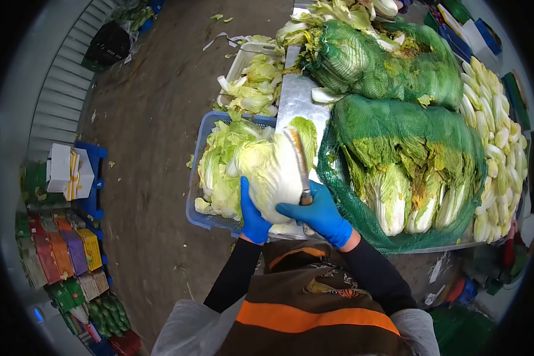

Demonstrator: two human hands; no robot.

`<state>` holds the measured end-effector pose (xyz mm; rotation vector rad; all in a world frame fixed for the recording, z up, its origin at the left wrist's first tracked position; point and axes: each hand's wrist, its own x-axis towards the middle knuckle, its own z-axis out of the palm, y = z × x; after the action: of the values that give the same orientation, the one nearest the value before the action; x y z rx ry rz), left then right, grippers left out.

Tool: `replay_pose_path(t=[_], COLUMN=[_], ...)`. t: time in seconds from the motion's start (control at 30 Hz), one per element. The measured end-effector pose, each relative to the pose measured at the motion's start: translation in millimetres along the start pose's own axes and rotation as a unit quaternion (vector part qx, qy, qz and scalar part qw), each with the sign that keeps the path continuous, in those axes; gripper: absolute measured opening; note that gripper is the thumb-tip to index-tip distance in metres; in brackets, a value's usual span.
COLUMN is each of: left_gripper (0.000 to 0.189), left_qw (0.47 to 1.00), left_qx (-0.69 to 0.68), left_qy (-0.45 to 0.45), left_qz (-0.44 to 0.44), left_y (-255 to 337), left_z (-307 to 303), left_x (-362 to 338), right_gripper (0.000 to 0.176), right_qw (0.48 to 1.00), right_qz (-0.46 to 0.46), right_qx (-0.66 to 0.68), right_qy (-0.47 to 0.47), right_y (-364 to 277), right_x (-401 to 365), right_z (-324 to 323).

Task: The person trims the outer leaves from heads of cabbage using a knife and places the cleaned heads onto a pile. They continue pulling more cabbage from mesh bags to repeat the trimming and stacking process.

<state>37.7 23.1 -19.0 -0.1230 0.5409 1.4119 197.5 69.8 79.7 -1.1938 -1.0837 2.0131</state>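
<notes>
A pale napa cabbage [273, 169] is held up in front of me over the right side of a blue crate [193, 184]. My left hand [253, 216], in a blue glove, grips it from the lower left. In my right hand [320, 215], also gloved, is a knife [298, 155]; its handle lies in the closed fingers and its brownish-stained blade points away from me along the cabbage's right side. The right thumb rests against the cabbage's base. Behind the blade a loose green leaf [304, 135] shows. Loose cabbage leaves [216, 169] fill the crate.
Right of my hands, a green mesh bag [409, 124] of cabbages lies on the metal table [296, 98], with another mesh bag [391, 62] behind it. Trimmed cabbages [498, 160] are stacked at far right. A pale crate [240, 62] of leaves stands beyond the blue one.
</notes>
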Motion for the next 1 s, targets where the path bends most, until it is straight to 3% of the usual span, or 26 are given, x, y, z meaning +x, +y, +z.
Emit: replay_pose_path(t=[0.07, 0.13, 0.2, 0.27, 0.33, 0.37, 0.43, 0.5, 0.53, 0.6, 0.7, 0.8, 1.0], left_gripper=[0.067, 0.064, 0.062, 0.063, 0.065, 0.064, 0.063, 0.061, 0.061, 0.059, 0.054, 0.05, 0.055], left_qw=[1.0, 0.999, 0.964, 0.979, 0.998, 0.992, 0.994, 0.996, 0.996, 0.962, 0.94, 0.93, 0.944], left_qx=[-0.005, 0.031, 0.223, 0.148, 0.054, 0.127, 0.112, 0.092, 0.092, 0.26, 0.316, 0.337, 0.272], left_qy=[-0.028, -0.019, 0.06, 0.042, -0.014, -0.002, 0.012, 0.023, 0.021, 0.041, 0.058, 0.075, 0.121], left_qz=[0.01, 0.014, 0.13, 0.135, -0.001, 0.01, 0.004, -0.005, -0.007, 0.072, 0.112, 0.126, 0.142], left_y=[7.2, 13.4, 15.8, 23.2, 26.3, 19.7, 11.9, 5.7, 2.9, -3.3, -5.5, -1.1, -10.5], left_z=[3.5, 7.8, 25.1, 31.2, 16.5, 24.2, 30.4, 29.0, 28.9, 29.3, 26.4, 22.2, 22.8], left_x=[6.8, -5.1, -26.7, -33.7, -32.5, -28.2, -13.2, -5.1, -3.7, -5.4, -7.3, -14.8, -21.0], right_gripper=[0.038, 0.042, 0.05, 0.053, 0.053, 0.052, 0.05, 0.046, 0.046, 0.04, 0.04, 0.036, 0.037], right_qw=[0.998, 0.987, 0.979, 0.995, 0.999, 0.997, 0.995, 0.985, 0.985, 0.981, 0.983, 0.99, 0.988], right_qz=[-0.013, -0.026, -0.056, -0.016, 0.027, 0.042, 0.049, -0.024, -0.026, -0.085, -0.06, -0.012, -0.087], right_qx=[0.037, -0.116, -0.135, 0.049, -0.012, 0.012, 0.035, 0.003, 0.002, -0.042, -0.034, 0.004, 0.006], right_qy=[0.053, 0.104, 0.145, 0.091, 0.04, 0.056, 0.076, 0.168, 0.171, 0.169, 0.17, 0.137, 0.128], right_y=[-17.1, -28.7, -1.9, -5.9, 1.7, 11.3, 22.2, 27.6, 30.4, 38.3, 52.1, 50.3, 51.3], right_x=[0.0, 11.3, 22.8, 15.9, 9.9, 12.2, 18.3, 18.6, 19.1, 18.7, 25.0, 21.9, 17.5], right_z=[-5.4, -24.4, -39.7, -36.1, -23.6, -20.5, -20.1, -23.0, -23.2, -21.8, -25.2, -23.8, -10.4])
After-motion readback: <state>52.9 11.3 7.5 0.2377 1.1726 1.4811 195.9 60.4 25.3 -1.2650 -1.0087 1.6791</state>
